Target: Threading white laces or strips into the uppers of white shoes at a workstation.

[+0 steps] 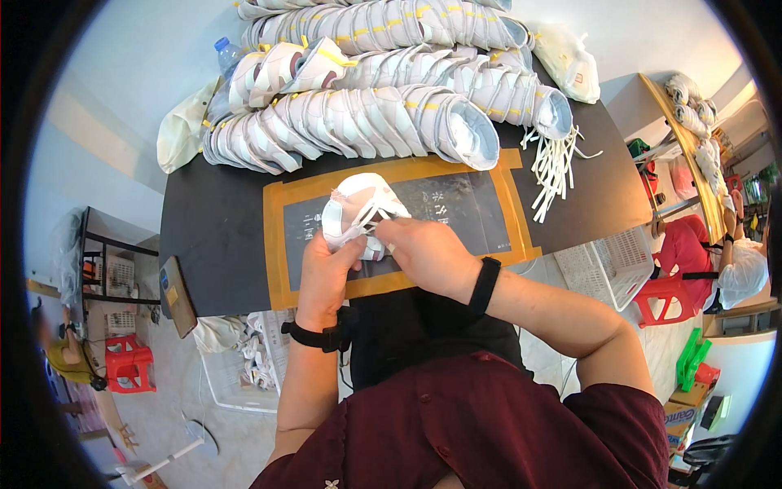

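Just above the front part of the dark table (220,244), my left hand (327,273) is closed on the near left edge of a white and pale pink shoe upper (342,213). A white shoelace (376,204) crosses the upper's front in loose loops. My right hand (428,253) is closed at the upper's right side, thumb and fingers pinched at the lacing. Its fingertips are partly hidden, but they appear to be on the shoelace. Below the upper lies a dark sheet framed with brown tape (497,216).
Long nested stacks of shoe uppers (342,122) fill the table's far side. White shoelaces (555,175) hang in a bunch at right. A phone (177,295) lies at the left edge. Crates (607,265) stand below. Other people (737,265) sit at both sides.
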